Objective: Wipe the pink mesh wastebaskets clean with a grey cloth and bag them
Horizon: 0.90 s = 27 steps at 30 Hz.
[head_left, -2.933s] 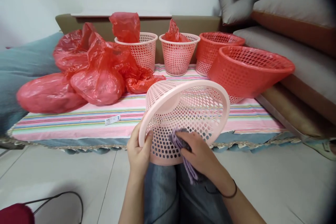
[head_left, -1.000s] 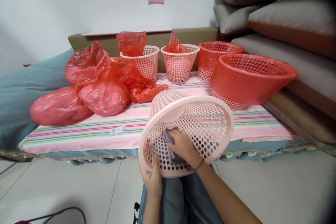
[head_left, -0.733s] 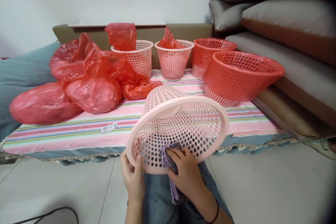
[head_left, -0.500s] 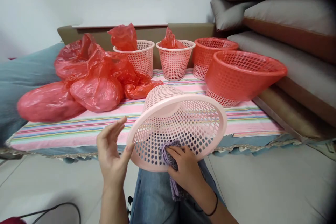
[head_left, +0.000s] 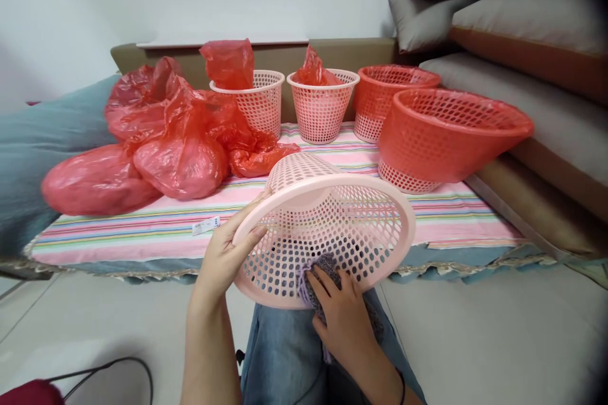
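Note:
A pale pink perforated plastic basket (head_left: 408, 221) lies tilted on its side, its wide mouth facing me above my knees. My left hand (head_left: 232, 250) grips the left rim, thumb inside and fingers around the outer wall. My right hand (head_left: 339, 307) presses a grey and purple knitted cloth (head_left: 323, 262) against the lower inner wall, just inside the rim. Part of the cloth hangs down below that hand. Behind the left hand, a small white label (head_left: 206, 226) lies on the striped cover.
Pink baskets (head_left: 323, 114) with red bags tucked in stand at the back. A basket wrapped in red plastic (head_left: 427, 145) leans at the right. Filled red bags (head_left: 183, 164) are heaped at the left. Stacked cushions (head_left: 527, 25) rise at the right over the striped cover (head_left: 142, 234).
My left hand, held apart with raised fingers before, has closed on the basket's left rim. The label behind it has come into sight. My right hand has shifted slightly with the cloth.

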Available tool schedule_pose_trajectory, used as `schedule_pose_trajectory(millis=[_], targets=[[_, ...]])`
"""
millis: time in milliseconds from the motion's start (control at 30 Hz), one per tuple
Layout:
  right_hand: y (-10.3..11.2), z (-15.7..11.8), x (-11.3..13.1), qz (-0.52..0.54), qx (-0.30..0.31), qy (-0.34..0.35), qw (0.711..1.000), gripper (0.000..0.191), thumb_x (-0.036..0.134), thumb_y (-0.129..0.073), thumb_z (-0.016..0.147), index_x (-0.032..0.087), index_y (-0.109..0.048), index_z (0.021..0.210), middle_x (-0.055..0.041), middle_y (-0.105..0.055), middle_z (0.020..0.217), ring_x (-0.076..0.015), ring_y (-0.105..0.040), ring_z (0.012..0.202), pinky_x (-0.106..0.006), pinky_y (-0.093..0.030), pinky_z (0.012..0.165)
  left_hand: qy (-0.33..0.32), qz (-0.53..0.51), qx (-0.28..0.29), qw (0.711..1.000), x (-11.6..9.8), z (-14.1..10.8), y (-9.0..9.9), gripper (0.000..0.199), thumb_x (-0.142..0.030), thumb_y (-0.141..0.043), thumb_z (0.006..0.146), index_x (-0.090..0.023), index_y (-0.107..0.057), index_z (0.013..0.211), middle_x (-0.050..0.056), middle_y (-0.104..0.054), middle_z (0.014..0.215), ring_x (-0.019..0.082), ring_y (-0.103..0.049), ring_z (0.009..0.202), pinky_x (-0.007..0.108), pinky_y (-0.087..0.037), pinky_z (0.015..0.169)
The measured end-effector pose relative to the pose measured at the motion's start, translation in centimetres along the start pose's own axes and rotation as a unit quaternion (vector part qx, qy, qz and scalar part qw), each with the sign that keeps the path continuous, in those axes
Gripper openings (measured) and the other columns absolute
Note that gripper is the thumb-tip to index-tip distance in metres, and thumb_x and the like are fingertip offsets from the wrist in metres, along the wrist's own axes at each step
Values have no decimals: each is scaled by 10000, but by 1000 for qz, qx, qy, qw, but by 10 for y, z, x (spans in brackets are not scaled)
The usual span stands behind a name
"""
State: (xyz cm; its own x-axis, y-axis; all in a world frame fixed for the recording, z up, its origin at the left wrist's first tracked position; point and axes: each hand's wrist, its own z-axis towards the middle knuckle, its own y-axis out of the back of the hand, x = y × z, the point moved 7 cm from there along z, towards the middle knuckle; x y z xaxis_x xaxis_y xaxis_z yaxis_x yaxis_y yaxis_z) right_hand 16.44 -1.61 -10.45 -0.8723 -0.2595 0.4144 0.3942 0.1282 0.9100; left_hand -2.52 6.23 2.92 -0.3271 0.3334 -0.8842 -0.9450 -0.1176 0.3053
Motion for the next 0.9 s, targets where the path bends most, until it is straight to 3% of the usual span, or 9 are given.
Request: schedule_pose_trajectory(millis=[100,233,333,433,500,633,767,900], targets=[[9,-6,4,15,24,8,1000,674,168,-566,741,230,-506,1410,-28,-501,1453,-399,-399,1267,-610,-278,1097,-5,-9,7,1000,-2,-2,0,407,-444,-676,821,-220,-707,1159,70,-721,1159,291,-638,1112,412,-446,1039],[35,1,3,151,75,54,984,628,145,-563,688,258,-601,1304,-25,-625,1307,-290,-542,1152,-474,-411,1043,-15,-39,37,998,-7,-1,-10,442,-447,-635,856,-236,-660,1244,69,-677,1259,283,-591,1197,392,-414,1069],[66,36,-5,232,23,68,970,614,153,-555,704,218,-571,1314,-56,-621,1308,-241,-566,1169,-408,-423,1039,-12,-66,38,997,-6,-1,-17,441,-433,-611,879,-245,-636,1277,64,-655,1296,274,-562,1240,381,-400,1081],[83,93,-8,194,-60,70,977,511,224,-536,807,199,-537,1318,-61,-614,1308,-215,-566,1173,-353,-419,1030,-15,-81,34,996,-4,-5,-23,444,-431,-605,885,-256,-625,1292,56,-641,1320,268,-560,1244,375,-400,1082],[73,132,-10,95,-60,33,993,457,281,-511,872,218,-524,1324,-49,-613,1303,-198,-568,1157,-305,-422,999,-12,-83,20,996,-2,-9,-23,448,-440,-608,880,-247,-632,1283,62,-644,1316,272,-567,1236,376,-412,1072],[33,177,-14,30,-46,-32,998,469,316,-524,875,186,-541,1325,-110,-559,1362,-291,-507,1207,-413,-373,1021,6,-77,-40,996,7,-19,-19,458,-454,-637,852,-226,-657,1248,75,-661,1287,281,-568,1236,383,-417,1072],[3,178,-17,-6,-33,-49,998,516,381,-522,867,207,-532,1353,-102,-513,1414,-372,-413,1260,-518,-294,1047,26,-87,-118,989,19,-28,-11,438,-440,-676,817,-208,-692,1188,88,-696,1217,290,-600,1194,406,-413,1079],[1,153,-15,-22,-11,-23,999,531,375,-539,848,234,-533,1360,-69,-542,1390,-325,-438,1221,-459,-302,1045,23,-78,-141,987,20,-31,-11,402,-427,-676,816,-202,-709,1148,93,-714,1166,285,-626,1149,407,-434,1060]])
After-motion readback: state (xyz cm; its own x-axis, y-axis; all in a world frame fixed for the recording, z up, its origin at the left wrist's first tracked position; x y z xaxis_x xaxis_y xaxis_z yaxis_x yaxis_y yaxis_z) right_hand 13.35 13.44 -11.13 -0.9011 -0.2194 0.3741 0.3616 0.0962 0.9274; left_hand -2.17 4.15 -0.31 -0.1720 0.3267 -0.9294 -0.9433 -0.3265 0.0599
